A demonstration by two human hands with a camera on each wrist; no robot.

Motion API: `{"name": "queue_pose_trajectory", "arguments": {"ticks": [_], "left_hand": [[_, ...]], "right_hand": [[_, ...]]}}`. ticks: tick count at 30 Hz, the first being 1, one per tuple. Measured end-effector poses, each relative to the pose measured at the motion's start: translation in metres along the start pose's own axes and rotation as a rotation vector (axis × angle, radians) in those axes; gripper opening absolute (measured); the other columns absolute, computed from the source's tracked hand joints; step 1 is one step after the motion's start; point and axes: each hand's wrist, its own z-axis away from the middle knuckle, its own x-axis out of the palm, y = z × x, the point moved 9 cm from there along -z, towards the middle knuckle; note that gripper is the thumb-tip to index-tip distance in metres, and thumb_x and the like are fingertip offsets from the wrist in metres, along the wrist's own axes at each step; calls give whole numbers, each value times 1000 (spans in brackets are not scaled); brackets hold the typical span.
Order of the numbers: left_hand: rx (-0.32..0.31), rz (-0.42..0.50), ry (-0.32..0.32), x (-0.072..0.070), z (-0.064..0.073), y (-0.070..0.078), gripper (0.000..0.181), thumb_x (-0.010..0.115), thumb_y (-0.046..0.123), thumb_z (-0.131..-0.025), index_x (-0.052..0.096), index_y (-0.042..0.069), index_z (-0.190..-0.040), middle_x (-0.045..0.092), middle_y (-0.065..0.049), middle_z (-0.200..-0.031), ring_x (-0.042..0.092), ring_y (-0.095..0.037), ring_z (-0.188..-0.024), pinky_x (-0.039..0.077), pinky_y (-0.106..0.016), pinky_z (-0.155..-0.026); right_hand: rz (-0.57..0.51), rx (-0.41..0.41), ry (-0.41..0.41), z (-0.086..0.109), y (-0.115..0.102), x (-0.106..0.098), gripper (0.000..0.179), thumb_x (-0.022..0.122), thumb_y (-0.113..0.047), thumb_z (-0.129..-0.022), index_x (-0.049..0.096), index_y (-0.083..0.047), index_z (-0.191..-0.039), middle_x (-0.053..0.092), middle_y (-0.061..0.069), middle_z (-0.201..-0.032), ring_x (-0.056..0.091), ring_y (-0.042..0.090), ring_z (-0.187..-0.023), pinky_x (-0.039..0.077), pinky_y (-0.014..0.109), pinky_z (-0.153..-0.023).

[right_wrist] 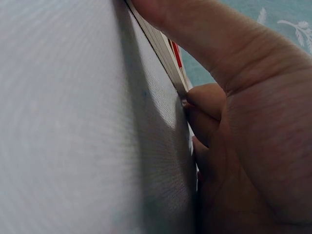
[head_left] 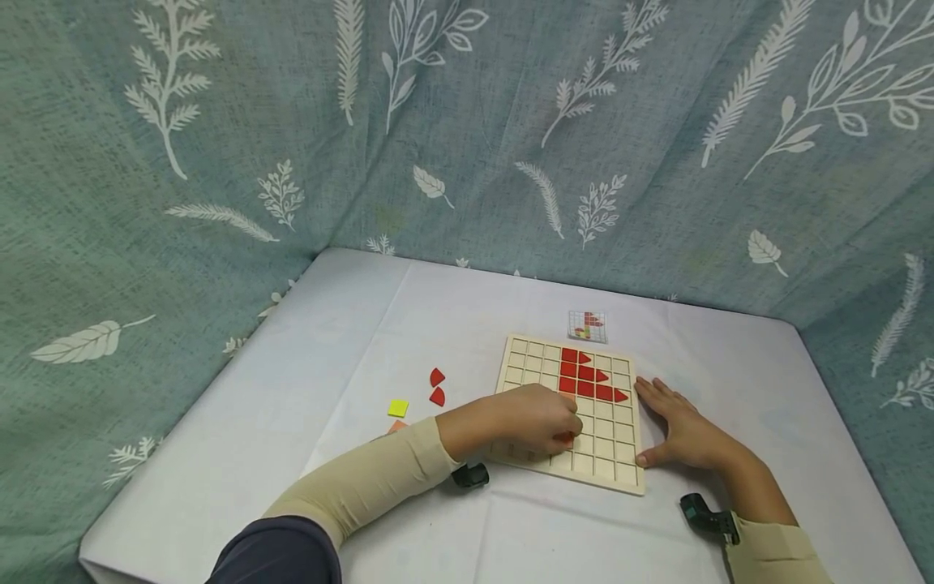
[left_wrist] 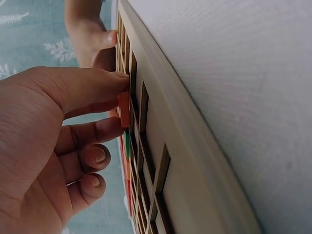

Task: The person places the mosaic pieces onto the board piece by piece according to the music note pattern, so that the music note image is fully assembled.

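Tabletop [head_left: 438, 316] live: red rows [head_left: 586, 372] set on board [head_left: 605, 447], one o'clock; left hand [head_left: 536, 418] pinching orange piece [left_wrist: 125, 109], right hand [head_left: 689, 434] splayed; yellow square [head_left: 397, 408] waiting, nine!

Red squares [head_left: 567, 370] and triangles [head_left: 601, 376] lie near the far edge of the pale wooden gridded board [head_left: 604, 450]; white leaves [head_left: 429, 182] pattern the blue-green cloth [head_left: 489, 195].
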Motion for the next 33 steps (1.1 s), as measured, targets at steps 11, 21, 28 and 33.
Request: {"name": "queue_pose_trajectory", "arguments": {"ticks": [11, 21, 28, 33], "left_hand": [[1, -2, -18, 4, -2, -1, 9, 68, 35, -91, 70, 28, -98, 51, 12, -83, 44, -1, -73, 39, -19, -58], [17, 3, -26, 6, -1, 0, 12, 68, 32, -92, 72, 30, -103, 54, 14, -87, 48, 0, -79, 42, -18, -61], [-12, 62, -17, 5, 5, -3, 14, 67, 31, -93, 71, 30, -106, 53, 15, -87, 47, -1, -77, 42, -18, -62], [-13, 66, 6, 4, 6, -3, 15, 67, 31, -93, 71, 30, -107, 52, 15, -88, 48, -1, -74, 43, -20, -62]], "right_hand": [[4, 6, -11, 1, -2, -2, 137, 87, -62, -49, 21, -5, -154, 16, 18, -159, 4, 41, -145, 8, 65, -107], [-2, -7, -13, 2, -3, -1, 136, 87, -62, -49, 22, -4, -154, 17, 17, -159, 4, 40, -145, 8, 65, -107], [-9, -14, -17, 2, -5, -1, 135, 86, -62, -51, 21, -4, -154, 16, 17, -159, 4, 40, -145, 8, 65, -107], [1, -15, -11, 3, -4, -2, 135, 86, -61, -51, 21, -4, -154, 16, 17, -159, 4, 40, -145, 7, 64, -108]]}}
